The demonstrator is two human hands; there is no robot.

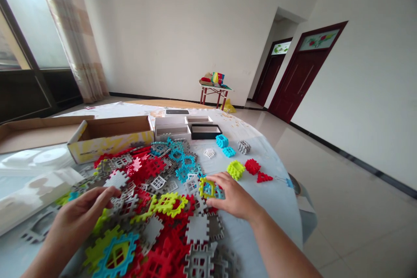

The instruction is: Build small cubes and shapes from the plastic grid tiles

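Currently, right grip [233, 194]: partly closed, thumb and fingers around lime frame [202, 187].
Left grip [85, 206]: curled over heap [154, 167]; hold unclear.
Lime frame: at heap's right edge; picking step, seemingly; next needs clean lift.

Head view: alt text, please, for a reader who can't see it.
A person's right hand grips a yellow-green piece over a heap of colorful plastic pieces on a table, the left hand at the heap's left side. An open carton and small boxes stand beyond; single-color stacks sit right.
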